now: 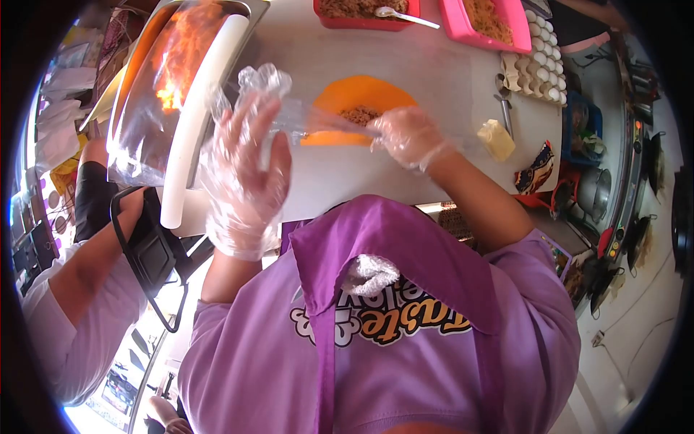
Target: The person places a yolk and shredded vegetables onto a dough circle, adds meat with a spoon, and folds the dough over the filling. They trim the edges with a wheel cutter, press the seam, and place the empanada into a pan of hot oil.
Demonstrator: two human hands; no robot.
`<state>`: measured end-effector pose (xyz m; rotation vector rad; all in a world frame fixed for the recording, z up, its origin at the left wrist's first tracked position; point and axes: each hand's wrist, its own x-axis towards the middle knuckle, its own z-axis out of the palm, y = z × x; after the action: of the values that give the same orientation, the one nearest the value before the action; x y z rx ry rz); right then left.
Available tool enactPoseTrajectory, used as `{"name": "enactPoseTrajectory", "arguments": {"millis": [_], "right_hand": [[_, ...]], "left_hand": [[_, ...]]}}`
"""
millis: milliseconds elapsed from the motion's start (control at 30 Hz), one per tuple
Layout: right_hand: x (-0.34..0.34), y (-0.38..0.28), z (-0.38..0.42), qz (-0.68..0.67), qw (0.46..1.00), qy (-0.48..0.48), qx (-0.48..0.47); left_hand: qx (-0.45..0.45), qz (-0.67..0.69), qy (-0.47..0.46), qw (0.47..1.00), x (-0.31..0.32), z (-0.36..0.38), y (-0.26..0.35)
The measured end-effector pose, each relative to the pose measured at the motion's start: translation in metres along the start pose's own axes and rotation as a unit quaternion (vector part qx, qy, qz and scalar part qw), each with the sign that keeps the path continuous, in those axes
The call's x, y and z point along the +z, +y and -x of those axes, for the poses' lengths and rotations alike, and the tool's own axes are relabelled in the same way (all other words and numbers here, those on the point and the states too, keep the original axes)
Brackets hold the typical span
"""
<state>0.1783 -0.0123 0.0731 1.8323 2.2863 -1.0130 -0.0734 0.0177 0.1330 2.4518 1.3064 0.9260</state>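
Note:
My left hand (249, 155), in a clear plastic glove, is raised at the table's left part with its fingers spread. Stretched plastic film (314, 119) runs between it and my right hand (408, 137), whose gloved fingers are pinched together on the film. Beneath the film lies a flat orange sheet (354, 90), rounded at its far side, with a small heap of brown filling (359, 114) on it. My right hand covers the sheet's right edge.
A tray with plastic-covered orange contents (170, 87) and a white roll (199, 123) lies left. Beyond are a red container (369, 23), a pink container (477, 40) and eggs (546, 58). A yellow block (496, 139) and spoon (504, 108) lie right. Another person's arm (94, 253) shows at left.

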Motion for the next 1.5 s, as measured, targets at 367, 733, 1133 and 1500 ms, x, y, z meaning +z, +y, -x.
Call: {"name": "enactPoseTrajectory", "arguments": {"millis": [367,733,1133,1500], "right_hand": [[0.063,-0.007,0.037,0.137,0.979,0.077,-0.129],[0.067,-0.015,0.042,0.139,0.986,-0.028,-0.09],[0.069,-0.009,0.039,0.132,0.984,0.008,-0.118],[0.062,-0.012,0.039,0.11,0.99,-0.004,-0.088]], "left_hand": [[-0.029,-0.085,-0.648,0.756,0.117,-0.032,-0.04],[0.148,-0.181,-0.49,0.84,0.155,0.007,-0.038],[0.111,-0.081,-0.493,0.859,0.156,0.006,-0.032],[0.129,0.001,-0.462,0.877,0.162,-0.004,-0.038]]}}
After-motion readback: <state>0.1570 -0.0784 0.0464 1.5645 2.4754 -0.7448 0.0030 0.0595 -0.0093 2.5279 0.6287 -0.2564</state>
